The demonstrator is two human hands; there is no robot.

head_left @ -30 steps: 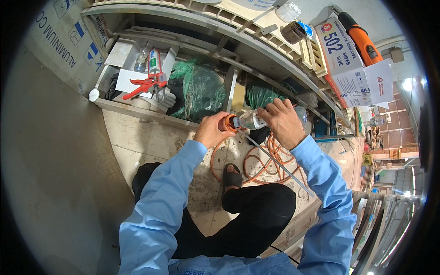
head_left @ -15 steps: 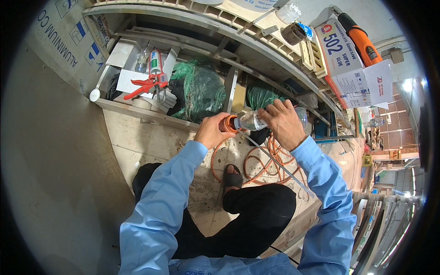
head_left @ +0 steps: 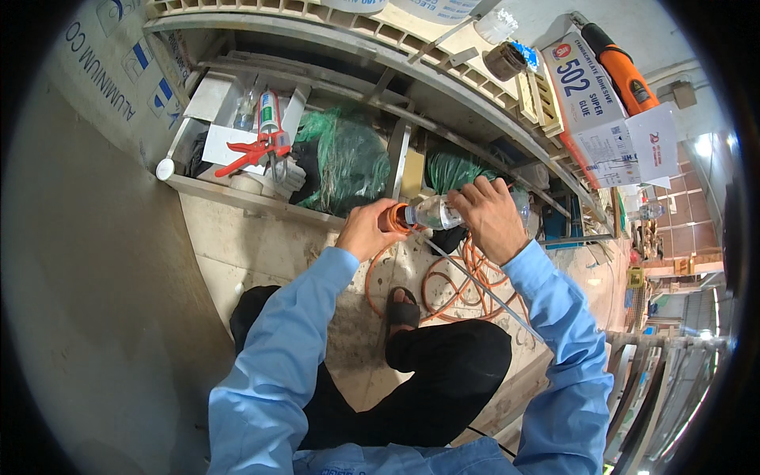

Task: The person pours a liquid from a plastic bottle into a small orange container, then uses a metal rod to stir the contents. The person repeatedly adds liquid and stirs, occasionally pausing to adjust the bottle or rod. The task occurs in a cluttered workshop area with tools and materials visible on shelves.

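Nothing has shifted; both hands grip: left hand (head_left: 366, 231) orange cap (head_left: 393, 217), right hand (head_left: 491, 218) bottle (head_left: 431, 213).

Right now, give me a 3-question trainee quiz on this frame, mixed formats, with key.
1. True or false: the left hand is on the orange cap end of the clear plastic bottle.
2. What lies on the floor below the hands? A) orange coiled hose B) blue bucket C) paint roller
3. Fill in: the right hand grips the bottle's ____.

Key: 1 true; 2 A; 3 body.
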